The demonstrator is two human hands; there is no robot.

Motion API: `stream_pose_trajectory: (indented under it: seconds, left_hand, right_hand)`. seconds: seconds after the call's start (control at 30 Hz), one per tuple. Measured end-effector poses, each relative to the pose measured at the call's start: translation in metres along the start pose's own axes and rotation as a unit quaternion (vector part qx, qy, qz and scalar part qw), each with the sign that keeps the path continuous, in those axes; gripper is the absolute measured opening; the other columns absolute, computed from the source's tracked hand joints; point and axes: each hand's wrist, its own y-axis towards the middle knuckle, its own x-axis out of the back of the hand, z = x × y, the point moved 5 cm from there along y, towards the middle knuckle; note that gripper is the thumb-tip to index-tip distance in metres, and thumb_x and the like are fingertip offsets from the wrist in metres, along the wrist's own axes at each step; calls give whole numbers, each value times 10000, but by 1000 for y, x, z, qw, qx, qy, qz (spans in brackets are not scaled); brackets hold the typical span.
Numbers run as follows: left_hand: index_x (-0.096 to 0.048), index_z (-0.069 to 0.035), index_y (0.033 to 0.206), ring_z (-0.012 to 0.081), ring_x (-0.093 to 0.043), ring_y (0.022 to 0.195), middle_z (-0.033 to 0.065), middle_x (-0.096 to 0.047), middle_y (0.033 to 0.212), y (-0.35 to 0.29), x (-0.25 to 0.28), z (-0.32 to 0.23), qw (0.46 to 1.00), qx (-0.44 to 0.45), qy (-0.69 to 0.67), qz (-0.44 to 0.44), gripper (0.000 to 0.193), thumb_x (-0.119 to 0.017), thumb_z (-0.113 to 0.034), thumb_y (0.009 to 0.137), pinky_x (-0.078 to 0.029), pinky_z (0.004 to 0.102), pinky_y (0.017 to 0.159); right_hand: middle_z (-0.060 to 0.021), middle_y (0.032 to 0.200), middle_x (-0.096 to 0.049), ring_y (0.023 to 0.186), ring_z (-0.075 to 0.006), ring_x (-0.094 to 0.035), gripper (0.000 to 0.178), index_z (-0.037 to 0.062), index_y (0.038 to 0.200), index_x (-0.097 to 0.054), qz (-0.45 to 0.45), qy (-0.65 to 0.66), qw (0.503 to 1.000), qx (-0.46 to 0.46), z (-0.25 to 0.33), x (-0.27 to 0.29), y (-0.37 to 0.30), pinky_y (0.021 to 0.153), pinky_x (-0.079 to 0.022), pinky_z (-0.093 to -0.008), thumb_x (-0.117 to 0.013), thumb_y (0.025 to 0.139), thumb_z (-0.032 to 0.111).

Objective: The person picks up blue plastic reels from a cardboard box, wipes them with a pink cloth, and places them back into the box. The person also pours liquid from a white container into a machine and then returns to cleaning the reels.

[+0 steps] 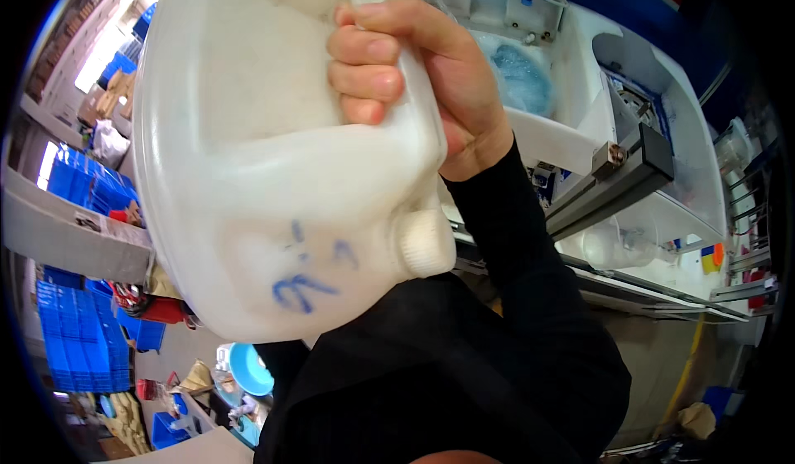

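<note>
A big translucent white plastic jug fills the upper left and middle of the head view, held up close and tilted. My right hand is closed around its moulded handle, with the fingers curled through the opening. The white ribbed screw cap is on the jug's neck, which points to the lower right. Blue pen marks show on the jug's side. My left hand does not show; only a bit of dark sleeve appears below the jug, and the jug may hide the rest.
At the upper right is a white tub with something blue and wet inside. A metal profile bar juts out beside my right forearm. Stacked blue crates and a grey beam are at left; a light blue basin lies lower down.
</note>
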Motion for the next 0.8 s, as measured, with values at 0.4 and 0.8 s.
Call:
stream_pose_trajectory:
  seconds: [0.4, 0.8]
  left_hand:
    - [-484, -17, 1340, 320, -501, 1237, 187, -527, 1340, -290, 265, 364, 752, 616, 131, -193, 587, -426, -448, 944, -393, 374, 1027]
    - [-649, -17, 1085, 418, -609, 951, 224, -657, 1040, -779, 525, 169, 547, 680, 351, -340, 538, -466, -489, 904, -455, 448, 838]
  right_hand:
    - [-30, 656, -486, 526, -143, -499, 254, -1, 1119, -478, -158, -315, 873, -337, -413, 27, -17, 509, -467, -304, -568, 916, 123]
    - [-59, 647, -466, 503, -174, -460, 197, 30, 1007, -444, -210, -289, 676, -644, -774, 255, -257, 449, -433, -334, -490, 818, -3]
